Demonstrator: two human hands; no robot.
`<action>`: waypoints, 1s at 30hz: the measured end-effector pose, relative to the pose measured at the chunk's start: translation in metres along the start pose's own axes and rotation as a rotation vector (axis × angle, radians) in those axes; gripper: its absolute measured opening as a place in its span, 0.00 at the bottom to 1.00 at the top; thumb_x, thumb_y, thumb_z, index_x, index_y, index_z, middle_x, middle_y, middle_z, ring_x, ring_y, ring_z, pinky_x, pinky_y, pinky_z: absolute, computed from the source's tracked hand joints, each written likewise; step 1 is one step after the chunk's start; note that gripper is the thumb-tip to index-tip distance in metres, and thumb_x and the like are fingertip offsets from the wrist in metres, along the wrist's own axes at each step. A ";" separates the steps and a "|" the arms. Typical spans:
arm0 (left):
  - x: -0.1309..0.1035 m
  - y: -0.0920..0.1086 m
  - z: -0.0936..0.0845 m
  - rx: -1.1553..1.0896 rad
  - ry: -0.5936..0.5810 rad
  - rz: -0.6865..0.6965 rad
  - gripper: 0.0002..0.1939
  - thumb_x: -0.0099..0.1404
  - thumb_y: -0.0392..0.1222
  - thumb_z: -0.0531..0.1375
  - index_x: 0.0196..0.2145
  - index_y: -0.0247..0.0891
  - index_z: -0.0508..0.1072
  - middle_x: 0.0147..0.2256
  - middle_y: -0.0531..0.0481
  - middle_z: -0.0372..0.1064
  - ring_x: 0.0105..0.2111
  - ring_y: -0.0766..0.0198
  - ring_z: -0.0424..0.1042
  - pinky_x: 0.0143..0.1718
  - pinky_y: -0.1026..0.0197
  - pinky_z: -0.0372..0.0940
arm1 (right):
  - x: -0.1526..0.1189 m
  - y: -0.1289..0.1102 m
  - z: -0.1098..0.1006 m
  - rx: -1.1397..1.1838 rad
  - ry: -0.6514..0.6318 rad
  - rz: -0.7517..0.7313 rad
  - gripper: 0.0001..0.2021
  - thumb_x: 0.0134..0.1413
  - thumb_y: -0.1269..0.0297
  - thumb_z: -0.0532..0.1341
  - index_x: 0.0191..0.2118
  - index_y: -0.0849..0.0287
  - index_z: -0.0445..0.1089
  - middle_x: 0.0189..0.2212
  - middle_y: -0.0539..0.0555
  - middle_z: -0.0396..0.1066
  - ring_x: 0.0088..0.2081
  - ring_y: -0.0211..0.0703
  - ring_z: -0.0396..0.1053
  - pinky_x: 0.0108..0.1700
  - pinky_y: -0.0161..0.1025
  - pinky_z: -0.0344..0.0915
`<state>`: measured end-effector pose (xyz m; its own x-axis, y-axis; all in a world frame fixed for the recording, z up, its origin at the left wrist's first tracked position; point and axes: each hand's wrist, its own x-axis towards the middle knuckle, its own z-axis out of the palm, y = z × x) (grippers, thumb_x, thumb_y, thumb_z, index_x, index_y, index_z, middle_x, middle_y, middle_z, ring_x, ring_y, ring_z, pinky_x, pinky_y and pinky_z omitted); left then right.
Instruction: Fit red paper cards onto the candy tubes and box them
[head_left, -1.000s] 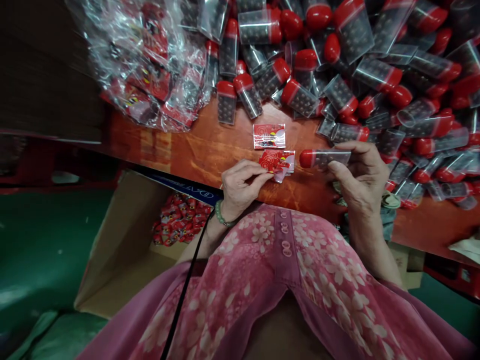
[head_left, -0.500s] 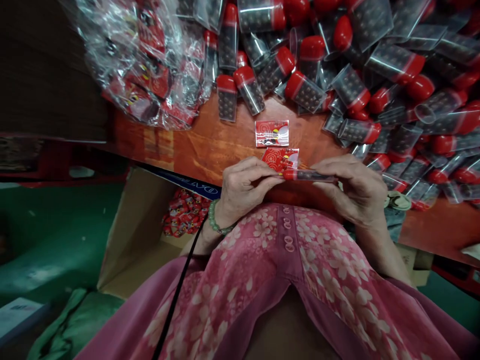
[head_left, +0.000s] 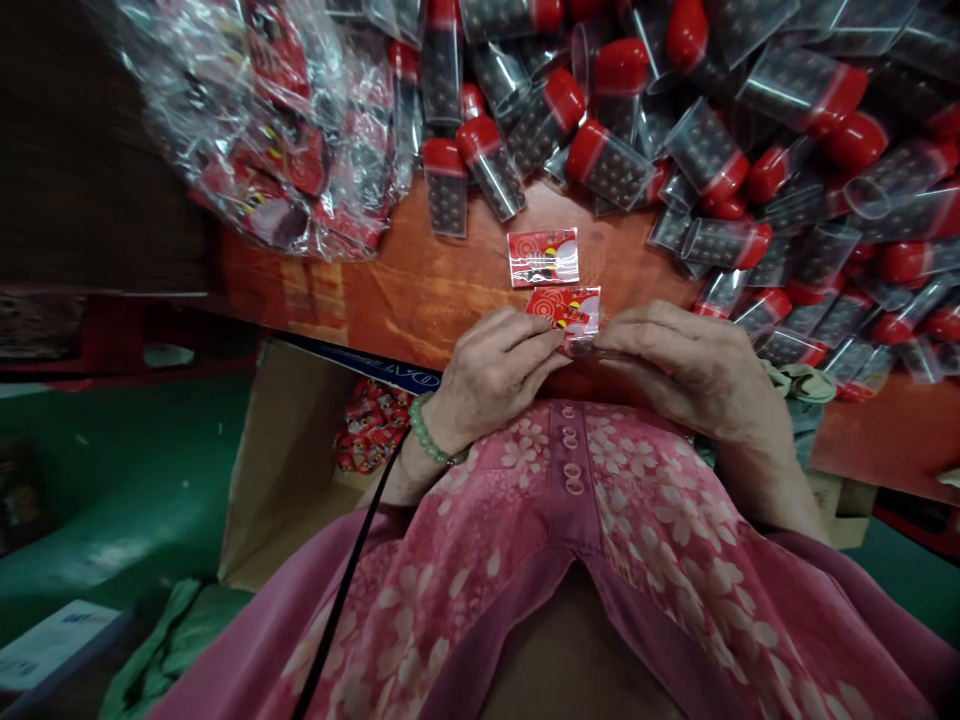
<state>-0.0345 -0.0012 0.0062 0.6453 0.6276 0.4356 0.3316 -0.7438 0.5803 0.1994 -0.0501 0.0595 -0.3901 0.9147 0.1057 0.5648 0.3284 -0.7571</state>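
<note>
My left hand (head_left: 499, 375), with a green bead bracelet at the wrist, is closed in a pinch at the table's near edge. Facing it, my right hand (head_left: 682, 370) has its fingers wrapped over a clear tube (head_left: 582, 345). Just a short end of this tube shows between the two sets of fingertips; the rest is hidden. My left fingertips press at that end. Right behind them lies a small red printed plastic packet (head_left: 570, 306), partly covered by my left fingers. A second red printed packet (head_left: 544, 257) lies flat just beyond it.
A heap of clear tubes with red caps and dark beads (head_left: 705, 150) covers the table's far and right side. A clear bag of red printed packets (head_left: 277, 150) lies at the left. Below the edge, an open cardboard box (head_left: 270, 470) holds red packets (head_left: 371, 425).
The tube, which showed its red cap and beads between my hands, is now mostly covered. My right hand has moved left along it, closer to my left hand. The view has shifted slightly.
</note>
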 end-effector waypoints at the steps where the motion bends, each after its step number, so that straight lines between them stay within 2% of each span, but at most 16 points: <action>1: -0.001 -0.001 -0.001 -0.034 -0.005 -0.010 0.10 0.69 0.41 0.64 0.44 0.33 0.78 0.40 0.44 0.79 0.38 0.64 0.75 0.42 0.60 0.70 | 0.002 0.000 0.002 0.038 0.027 0.001 0.11 0.68 0.67 0.60 0.51 0.51 0.76 0.44 0.51 0.80 0.43 0.40 0.79 0.47 0.38 0.77; 6: -0.005 -0.006 -0.005 -0.182 -0.069 -0.097 0.12 0.71 0.44 0.62 0.46 0.34 0.78 0.41 0.43 0.80 0.40 0.62 0.78 0.45 0.60 0.73 | 0.004 -0.002 0.010 0.119 0.168 0.039 0.08 0.65 0.65 0.64 0.47 0.51 0.77 0.40 0.49 0.81 0.42 0.41 0.80 0.48 0.40 0.76; 10: -0.003 -0.006 -0.004 -0.166 -0.059 -0.096 0.10 0.72 0.42 0.60 0.44 0.32 0.77 0.40 0.42 0.80 0.39 0.62 0.78 0.43 0.60 0.73 | 0.003 -0.004 0.014 0.101 0.136 0.088 0.07 0.65 0.66 0.64 0.47 0.53 0.77 0.41 0.51 0.81 0.42 0.42 0.79 0.48 0.40 0.75; 14: -0.001 -0.007 0.001 -0.229 -0.048 -0.084 0.10 0.72 0.43 0.61 0.42 0.33 0.76 0.36 0.44 0.79 0.36 0.64 0.78 0.39 0.62 0.71 | 0.003 -0.001 0.015 0.146 0.120 0.197 0.06 0.63 0.65 0.66 0.44 0.55 0.77 0.40 0.51 0.81 0.40 0.42 0.78 0.47 0.40 0.75; 19: 0.003 -0.007 0.003 -0.281 -0.115 -0.175 0.14 0.74 0.46 0.58 0.38 0.33 0.76 0.33 0.45 0.78 0.32 0.65 0.75 0.35 0.63 0.69 | 0.001 0.010 0.019 0.317 0.053 0.335 0.09 0.63 0.63 0.64 0.47 0.58 0.73 0.35 0.50 0.78 0.32 0.38 0.75 0.34 0.35 0.71; 21: 0.004 -0.006 0.002 -0.316 -0.129 -0.220 0.15 0.72 0.49 0.60 0.37 0.34 0.78 0.32 0.47 0.78 0.30 0.66 0.75 0.34 0.64 0.67 | 0.002 0.015 0.018 0.373 -0.014 0.333 0.12 0.61 0.63 0.65 0.49 0.59 0.73 0.37 0.51 0.79 0.34 0.40 0.76 0.36 0.36 0.71; 23: 0.007 -0.003 0.001 -0.351 -0.149 -0.288 0.15 0.69 0.51 0.64 0.36 0.35 0.79 0.31 0.48 0.79 0.29 0.67 0.74 0.33 0.64 0.66 | 0.004 0.020 0.016 0.391 -0.085 0.280 0.13 0.59 0.63 0.66 0.49 0.59 0.75 0.42 0.54 0.80 0.39 0.42 0.77 0.42 0.38 0.73; 25: 0.008 0.000 0.001 -0.396 -0.149 -0.413 0.16 0.65 0.53 0.67 0.36 0.36 0.80 0.31 0.48 0.79 0.28 0.67 0.74 0.32 0.65 0.65 | 0.007 0.023 0.015 0.431 -0.139 0.267 0.12 0.58 0.63 0.67 0.47 0.58 0.78 0.43 0.54 0.81 0.41 0.43 0.78 0.46 0.39 0.73; 28: 0.008 0.003 0.002 -0.497 -0.064 -0.673 0.22 0.57 0.56 0.72 0.41 0.36 0.79 0.29 0.51 0.79 0.27 0.67 0.74 0.32 0.65 0.66 | 0.007 0.026 0.020 0.578 -0.133 0.363 0.12 0.57 0.60 0.69 0.45 0.58 0.80 0.38 0.52 0.81 0.35 0.40 0.77 0.39 0.36 0.73; 30: 0.006 0.004 0.003 -0.616 0.014 -0.816 0.28 0.54 0.57 0.74 0.46 0.36 0.77 0.29 0.52 0.78 0.26 0.67 0.74 0.32 0.66 0.68 | 0.005 0.027 0.028 0.697 -0.071 0.438 0.16 0.56 0.57 0.70 0.47 0.58 0.79 0.35 0.51 0.80 0.30 0.37 0.75 0.34 0.34 0.72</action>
<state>-0.0269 -0.0011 0.0093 0.3719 0.8953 -0.2451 0.2529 0.1563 0.9548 0.1925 -0.0433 0.0220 -0.2974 0.9013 -0.3148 0.1047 -0.2970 -0.9491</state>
